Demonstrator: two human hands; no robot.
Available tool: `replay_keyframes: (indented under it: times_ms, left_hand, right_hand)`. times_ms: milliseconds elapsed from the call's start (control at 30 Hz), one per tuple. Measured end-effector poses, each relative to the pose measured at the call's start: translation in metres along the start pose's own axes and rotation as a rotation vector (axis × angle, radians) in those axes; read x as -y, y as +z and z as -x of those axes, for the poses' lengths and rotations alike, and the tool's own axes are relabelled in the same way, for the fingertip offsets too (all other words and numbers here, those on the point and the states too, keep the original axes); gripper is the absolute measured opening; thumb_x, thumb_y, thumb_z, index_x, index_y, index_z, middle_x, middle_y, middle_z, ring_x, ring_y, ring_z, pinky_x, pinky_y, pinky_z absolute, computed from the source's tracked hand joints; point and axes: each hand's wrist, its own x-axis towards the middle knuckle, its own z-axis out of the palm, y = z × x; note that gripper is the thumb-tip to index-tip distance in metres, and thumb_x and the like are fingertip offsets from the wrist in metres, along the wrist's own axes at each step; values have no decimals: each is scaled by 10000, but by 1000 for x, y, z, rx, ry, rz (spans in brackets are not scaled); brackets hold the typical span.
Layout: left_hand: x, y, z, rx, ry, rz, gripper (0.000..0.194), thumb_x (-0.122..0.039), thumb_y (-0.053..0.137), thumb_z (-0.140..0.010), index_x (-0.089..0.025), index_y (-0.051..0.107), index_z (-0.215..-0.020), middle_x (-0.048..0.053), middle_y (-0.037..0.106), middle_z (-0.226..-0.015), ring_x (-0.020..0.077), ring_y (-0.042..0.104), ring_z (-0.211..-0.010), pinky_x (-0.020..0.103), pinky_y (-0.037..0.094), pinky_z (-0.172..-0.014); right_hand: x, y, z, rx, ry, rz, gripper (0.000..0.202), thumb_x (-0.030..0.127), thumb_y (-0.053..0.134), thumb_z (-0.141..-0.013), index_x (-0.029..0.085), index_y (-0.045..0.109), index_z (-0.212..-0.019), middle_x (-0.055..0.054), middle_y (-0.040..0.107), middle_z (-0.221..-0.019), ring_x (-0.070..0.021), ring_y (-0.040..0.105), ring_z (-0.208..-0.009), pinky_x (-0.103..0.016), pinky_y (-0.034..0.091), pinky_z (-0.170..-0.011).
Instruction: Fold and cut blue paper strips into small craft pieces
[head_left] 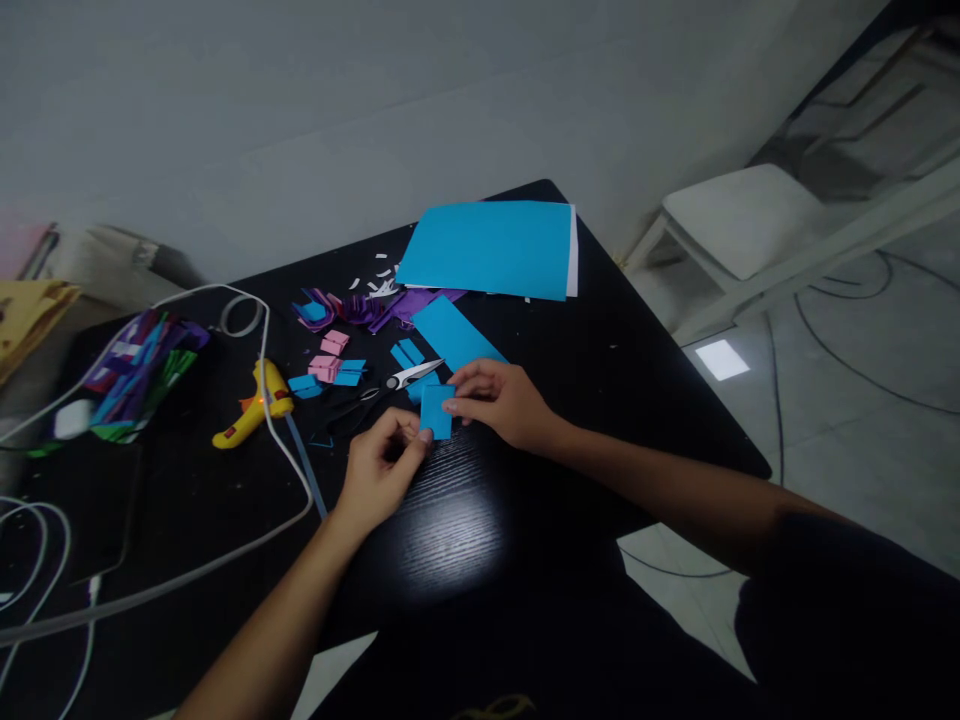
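A small blue paper piece (436,412) is held between my two hands above the black table (540,480). My left hand (384,462) pinches its lower left edge with thumb and fingers. At its right edge, my right hand (504,402) grips it the same way. Just behind lie scissors (415,374) with the blades pointing right, and a blue paper strip (459,335). Small folded blue pieces (350,373) and pink pieces (325,368) sit to the left of the scissors.
Large blue sheets (491,245) lie at the back, beside purple paper (412,304) and white scraps (382,285). A yellow glue gun (259,405), a white cable (289,455) and a bundle of coloured strips (142,375) are on the left. A white chair (742,215) stands at right.
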Motion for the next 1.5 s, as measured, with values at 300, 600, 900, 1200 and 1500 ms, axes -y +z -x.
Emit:
replay_keyframes:
  times_ms: [300, 600, 900, 1200, 1500]
  left_hand:
    - [1, -2, -1, 29, 3, -49, 174, -330, 641, -929, -193, 615, -824, -16, 635, -662, 124, 575, -590, 242, 457, -592]
    - [-1, 1, -1, -3, 8, 37, 170, -350, 668, -942, -190, 676, -887, -11, 677, -681, 126, 622, -613, 239, 484, -605]
    - [5, 7, -1, -72, 11, 212, 293, -310, 734, -909, -216, 576, -1138, 1, 705, -830, 134, 675, -704, 254, 554, -669]
    - [7, 9, -1, -76, 41, 220, 212, -280, 738, -910, -210, 592, -1047, -4, 681, -811, 120, 670, -694, 236, 557, -654]
    - [1, 8, -1, -17, -10, 277, 196, -334, 696, -941, -218, 593, -1060, 6, 717, -779, 154, 712, -655, 275, 594, -619]
  right_hand:
    - [-3, -1, -1, 32, -36, 34, 238, 282, 791, -780, 169, 695, -967, 7, 706, -753, -117, 650, -623, -263, 545, -608]
    - [-10, 4, 5, 174, 41, -17, 520, 252, 832, -749, 219, 465, -1115, 11, 718, -798, -168, 729, -711, -285, 601, -621]
    - [-8, 2, 6, 138, -40, 10, 365, 255, 812, -792, 225, 491, -961, 30, 670, -767, -173, 757, -726, -294, 631, -638]
    - [-10, 4, 6, 125, -63, 13, 343, 285, 843, -768, 203, 559, -941, 15, 679, -761, -181, 758, -739, -277, 627, -619]
    - [-9, 3, 8, 142, -68, 33, 312, 259, 811, -799, 213, 584, -1008, 27, 680, -771, -147, 717, -670, -293, 629, -659]
